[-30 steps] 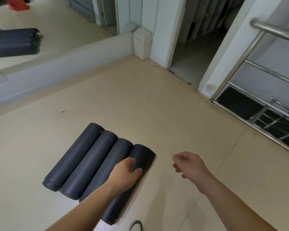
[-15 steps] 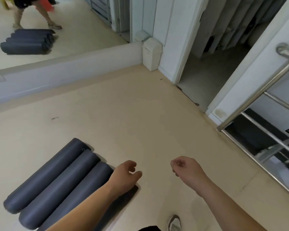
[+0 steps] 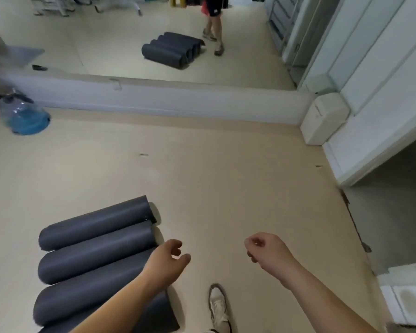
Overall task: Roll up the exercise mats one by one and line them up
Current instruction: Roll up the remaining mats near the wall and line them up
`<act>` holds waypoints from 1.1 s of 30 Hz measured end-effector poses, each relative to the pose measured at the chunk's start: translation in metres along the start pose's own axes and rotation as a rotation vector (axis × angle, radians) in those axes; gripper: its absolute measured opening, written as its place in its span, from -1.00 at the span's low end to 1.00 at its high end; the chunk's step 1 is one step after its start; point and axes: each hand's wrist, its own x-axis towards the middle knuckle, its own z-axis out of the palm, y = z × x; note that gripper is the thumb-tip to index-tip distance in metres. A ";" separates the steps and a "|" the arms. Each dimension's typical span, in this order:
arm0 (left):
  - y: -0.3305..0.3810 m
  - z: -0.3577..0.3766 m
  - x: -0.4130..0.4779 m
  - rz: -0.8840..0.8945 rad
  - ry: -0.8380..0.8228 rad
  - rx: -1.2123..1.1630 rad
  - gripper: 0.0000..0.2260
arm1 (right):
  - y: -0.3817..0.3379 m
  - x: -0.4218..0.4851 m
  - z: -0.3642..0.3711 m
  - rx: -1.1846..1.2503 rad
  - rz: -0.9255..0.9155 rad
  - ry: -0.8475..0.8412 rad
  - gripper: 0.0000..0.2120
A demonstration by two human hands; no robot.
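Four rolled mats (image 3: 94, 255) are laid side by side and touching on the floor (image 3: 226, 188), well back from its far edge under the mirror (image 3: 130, 44). The nearest roll is partly hidden by the left forearm. The left hand (image 3: 166, 263) is held at the right ends of the rolls, its fingers (image 3: 175, 245) loosely curled and a little apart from the thumb. Nothing is gripped. The right hand (image 3: 267, 253) is held over bare floor, well apart from the mats, loosely curled on nothing. A shoe (image 3: 217, 306) is seen between the forearms.

4 rolled mats (image 3: 94, 246) look matt smooth foam; the floor (image 3: 226, 188) is smooth, faintly glossy
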 end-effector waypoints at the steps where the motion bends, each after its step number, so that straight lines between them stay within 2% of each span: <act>1: 0.013 0.002 0.021 -0.016 0.021 -0.018 -0.48 | -0.011 0.025 -0.012 -0.026 -0.019 -0.013 -0.82; 5: 0.073 0.001 0.099 -0.053 0.073 -0.026 -0.49 | -0.057 0.115 -0.065 -0.104 -0.082 -0.067 -0.83; 9: 0.130 -0.020 0.152 -0.120 0.129 -0.136 -0.52 | -0.118 0.185 -0.107 -0.138 -0.117 -0.121 -0.83; 16: 0.157 -0.059 0.293 -0.302 0.266 -0.315 -0.49 | -0.228 0.360 -0.112 -0.264 -0.252 -0.277 -0.83; 21: 0.157 -0.075 0.389 -0.440 0.381 -0.460 -0.47 | -0.297 0.492 -0.069 -0.451 -0.356 -0.474 -0.83; 26: 0.134 -0.109 0.429 -0.572 0.497 -0.580 -0.47 | -0.362 0.553 0.006 -0.634 -0.384 -0.665 -0.83; 30: 0.066 -0.140 0.470 -0.667 0.551 -0.603 -0.53 | -0.393 0.590 0.107 -0.751 -0.424 -0.780 -0.82; 33: -0.005 -0.146 0.519 -0.730 0.569 -0.623 -0.70 | -0.388 0.633 0.193 -0.798 -0.454 -0.837 -0.83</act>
